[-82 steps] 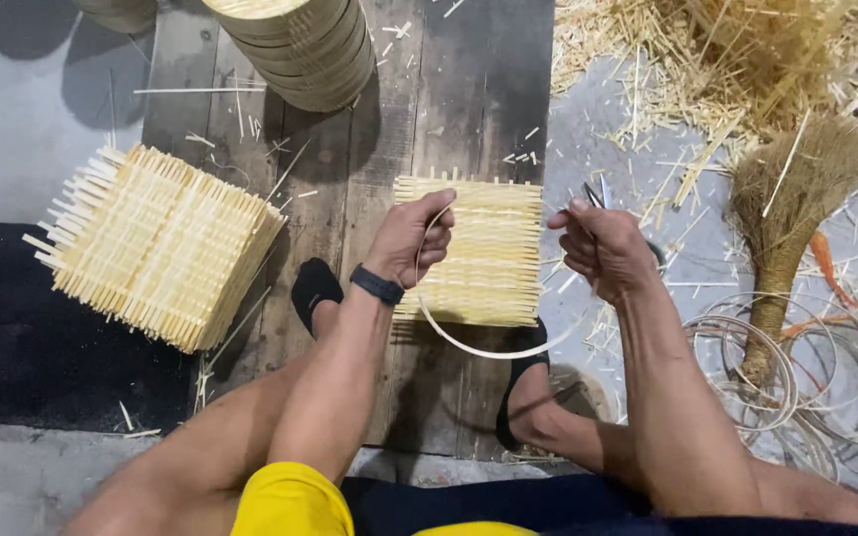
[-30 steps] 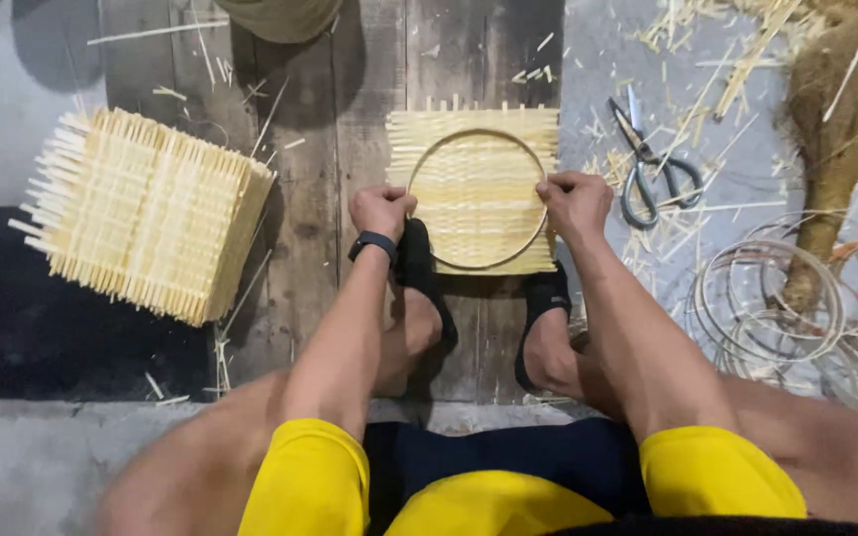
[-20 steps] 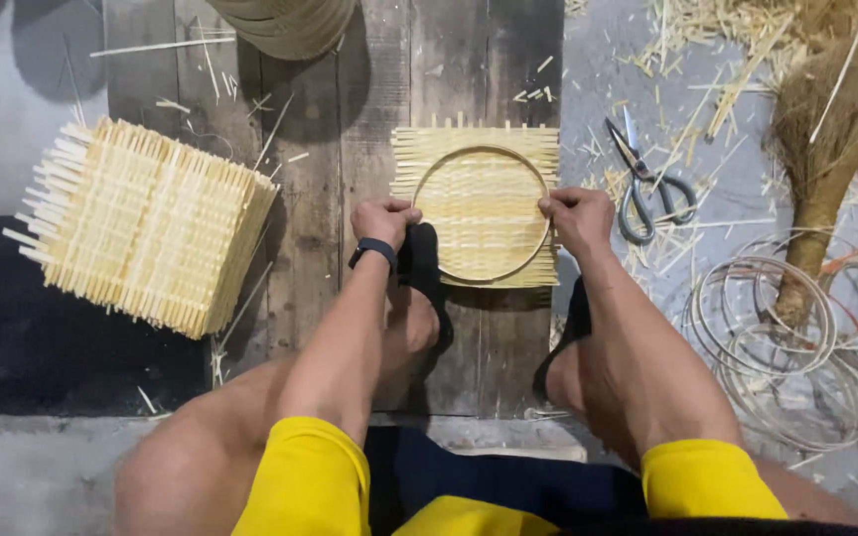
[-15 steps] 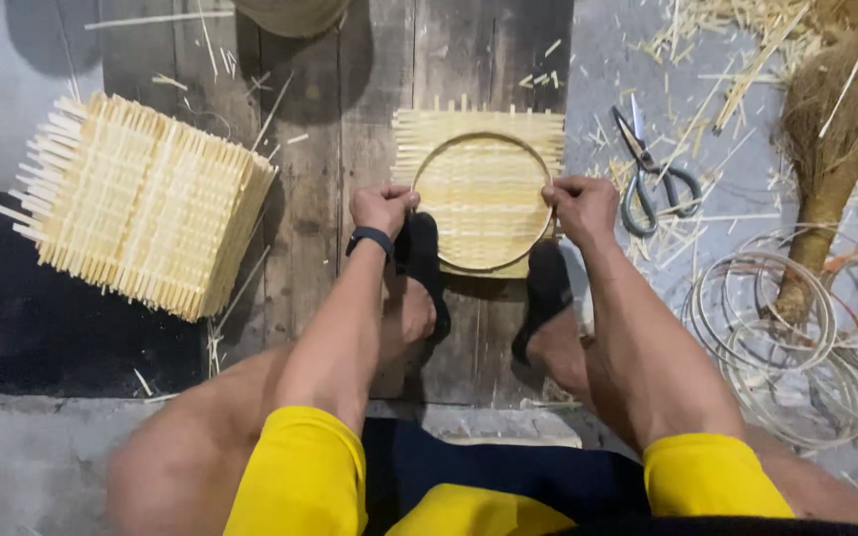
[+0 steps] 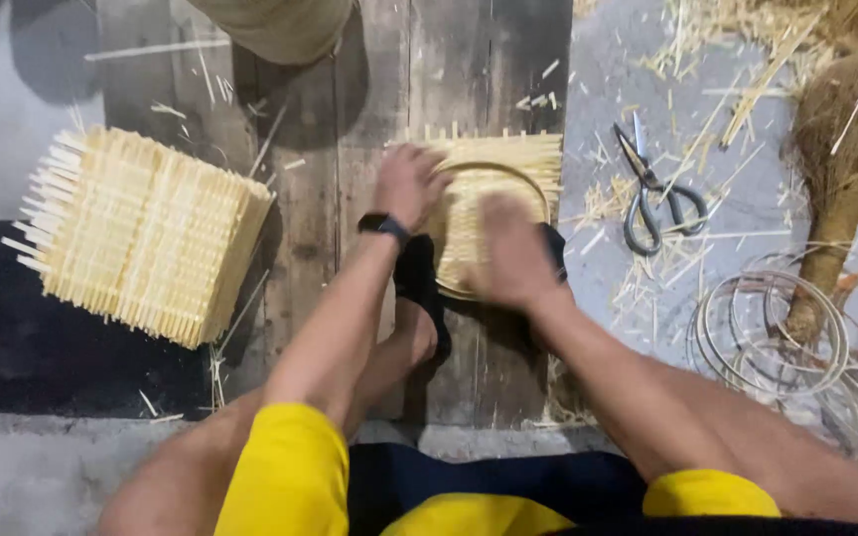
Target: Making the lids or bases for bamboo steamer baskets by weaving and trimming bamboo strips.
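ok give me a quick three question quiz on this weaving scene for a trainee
1. True or false: the scissors lie on the grey floor to the right of the woven mat.
2. Multiple choice: what does the left hand rest on? A) the stack of woven mats B) the left edge of the woven mat C) the scissors
3. Fill in: on the left wrist sits a black ____.

Key
1. True. They lie closed, apart from the mat.
2. B. The right hand presses on the same mat; the stack of woven mats lies untouched farther left.
3. Wristband.
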